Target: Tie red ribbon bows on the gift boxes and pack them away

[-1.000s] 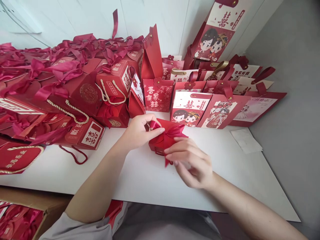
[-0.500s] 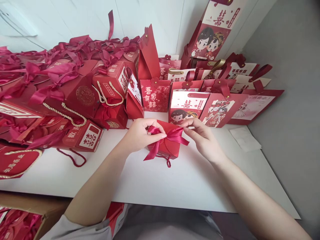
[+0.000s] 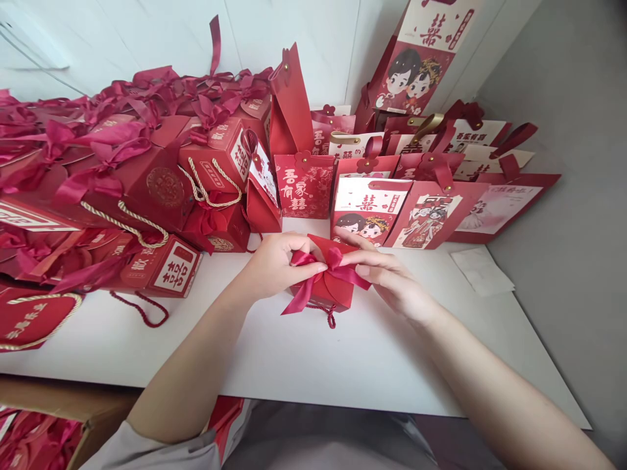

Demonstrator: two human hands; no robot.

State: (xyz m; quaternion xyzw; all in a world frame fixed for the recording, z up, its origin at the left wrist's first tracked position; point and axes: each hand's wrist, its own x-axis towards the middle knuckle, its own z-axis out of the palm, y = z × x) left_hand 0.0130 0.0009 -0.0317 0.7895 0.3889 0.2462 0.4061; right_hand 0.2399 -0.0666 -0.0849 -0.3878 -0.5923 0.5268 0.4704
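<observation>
A small red gift box (image 3: 326, 294) with a dark red cord handle stands on the white table, a crimson satin ribbon (image 3: 334, 259) tied in a bow over its top. My left hand (image 3: 287, 264) pinches the left side of the bow near its knot, thumb and index finger closed. From the right, my right hand (image 3: 392, 277) reaches over the bow, index finger at the right loop and thumb just below it, closed on the ribbon. Its other fingers stretch out past the box's back edge. One ribbon tail hangs down the box's front left.
Red boxes with ribbon bows (image 3: 161, 176) are stacked at the left. Several printed red paper bags (image 3: 372, 209) stand behind the box. A white tissue (image 3: 482, 271) lies near the grey wall (image 3: 563, 261). Below the table's left edge, a cardboard carton (image 3: 93, 405) holds more red boxes.
My right hand has moved left over the bow, its fingertips now closer to the knot. The right loop stands more upright. My left hand keeps its pinch in nearly the same place.
</observation>
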